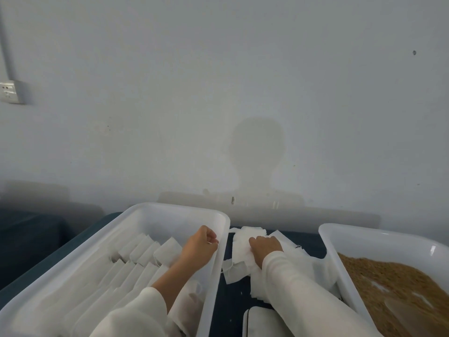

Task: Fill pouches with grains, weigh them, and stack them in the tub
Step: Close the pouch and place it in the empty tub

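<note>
A white tub [136, 215] on the left holds rows of filled white pouches [143, 251]. My left hand [200, 248] hovers over the tub's right side with its fingers curled; whether they hold anything is hidden. Between the tubs lies a loose pile of empty white pouches [240, 239]. My right hand [264, 246] rests on that pile, fingers curled down into the top pouch. A second white tub [345, 232] on the right holds brown grains [393, 280]. The corner of a white scale [257, 319] shows at the bottom, partly under my right sleeve.
The tubs stand on a dark blue surface [233, 300] against a pale wall. A wall socket [11, 92] with a conduit is at the far left. A dark upholstered seat [29, 234] lies left of the table.
</note>
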A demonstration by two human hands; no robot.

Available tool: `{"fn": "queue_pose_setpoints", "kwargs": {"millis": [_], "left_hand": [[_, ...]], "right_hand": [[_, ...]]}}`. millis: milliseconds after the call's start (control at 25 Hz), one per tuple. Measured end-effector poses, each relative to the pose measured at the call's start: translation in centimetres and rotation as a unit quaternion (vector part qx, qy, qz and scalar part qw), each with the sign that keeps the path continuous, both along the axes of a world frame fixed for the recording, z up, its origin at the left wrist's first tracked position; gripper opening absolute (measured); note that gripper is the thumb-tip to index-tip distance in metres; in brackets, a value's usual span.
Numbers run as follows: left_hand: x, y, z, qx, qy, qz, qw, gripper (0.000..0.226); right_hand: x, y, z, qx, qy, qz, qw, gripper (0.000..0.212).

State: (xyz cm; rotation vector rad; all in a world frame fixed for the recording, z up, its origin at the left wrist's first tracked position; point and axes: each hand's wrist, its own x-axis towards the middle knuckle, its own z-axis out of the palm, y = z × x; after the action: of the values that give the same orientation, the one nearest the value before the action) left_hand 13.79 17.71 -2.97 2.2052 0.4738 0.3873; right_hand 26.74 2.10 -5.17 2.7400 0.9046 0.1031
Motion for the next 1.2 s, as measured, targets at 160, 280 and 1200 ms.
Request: {"fn": "queue_pose_setpoints", "kwargs": {"millis": [160,280,1200], "left_hand": [[-0.4,-0.5,0.8,0.009,-0.018,-0.001,1.000,0.013],[-0.9,-1.8,2.5,0.039,-0.054,-0.020,0.998,0.016],[0.9,-33.5,2.3,-0.170,-0.048,-0.331,0.927,0.017]], "right_hand": [[-0.2,-1.2,2.4,0.075,-0.050,0.014,0.996,0.030],[-1.3,-3.3,6.7,0.338,0.009,-0.022,0.941,0.011],[-9.2,-32.9,3.8,0.589,0.185,-0.181,0.765,0.011]]}}
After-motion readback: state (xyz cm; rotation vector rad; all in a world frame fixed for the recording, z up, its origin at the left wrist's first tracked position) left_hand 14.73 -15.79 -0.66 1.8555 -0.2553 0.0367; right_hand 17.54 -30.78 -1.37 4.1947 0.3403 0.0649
